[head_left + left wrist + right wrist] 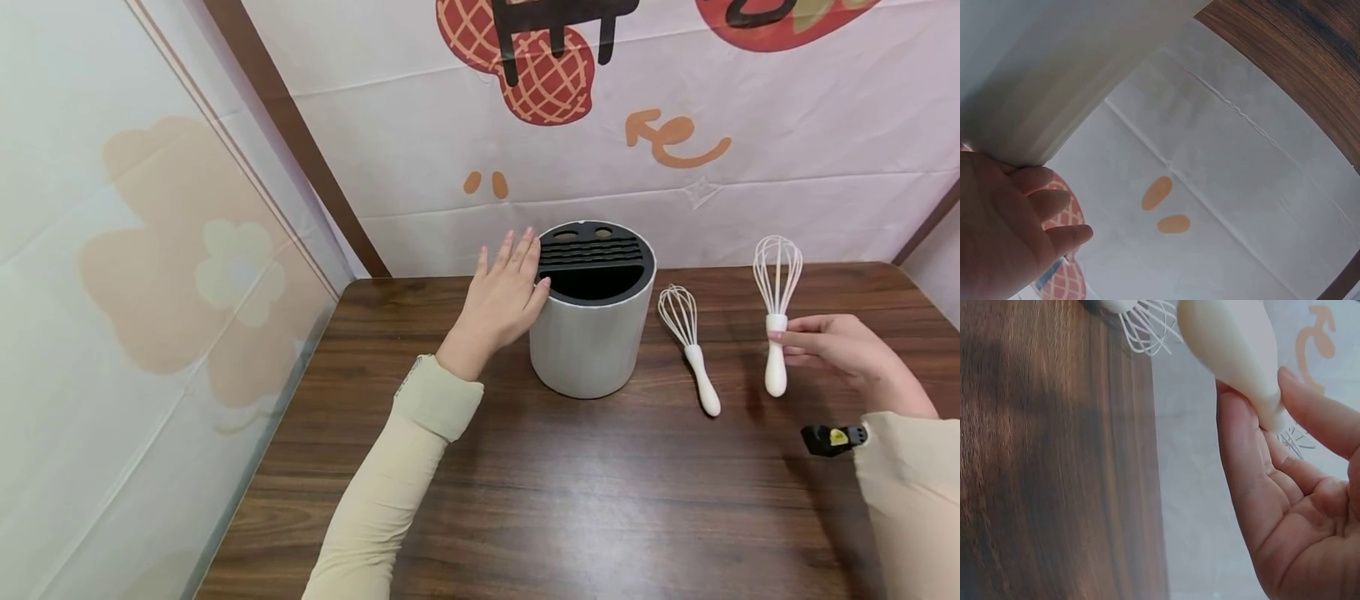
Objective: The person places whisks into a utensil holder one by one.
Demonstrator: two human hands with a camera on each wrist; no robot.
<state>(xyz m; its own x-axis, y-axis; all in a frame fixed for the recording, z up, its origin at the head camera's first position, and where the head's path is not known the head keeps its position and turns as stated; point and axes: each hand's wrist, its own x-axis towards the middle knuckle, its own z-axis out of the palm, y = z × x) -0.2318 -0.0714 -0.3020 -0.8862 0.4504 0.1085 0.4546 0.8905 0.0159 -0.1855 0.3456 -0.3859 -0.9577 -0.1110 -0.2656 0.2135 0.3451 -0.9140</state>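
A round white utensil holder [585, 350] with a black slotted insert [592, 252] stands near the back of the table. My left hand [501, 293] rests on its left rim, fingers stretched out. The left wrist view has that hand [1007, 219] against the holder's pale wall [1066, 75]. Thumb and fingers of my right hand [843, 350] pinch a white whisk [777, 371] at the top of its handle, wires upward. From the right wrist, the thick handle end [1235, 344] is closest. Another, smaller white whisk [701, 379] lies between the holder and my right hand.
The dark wood-grain table [585, 500] runs back to a printed cloth wall [420, 233]. A second cloth wall [165, 400] borders its left edge. By the right cuff shows a small black device [832, 439].
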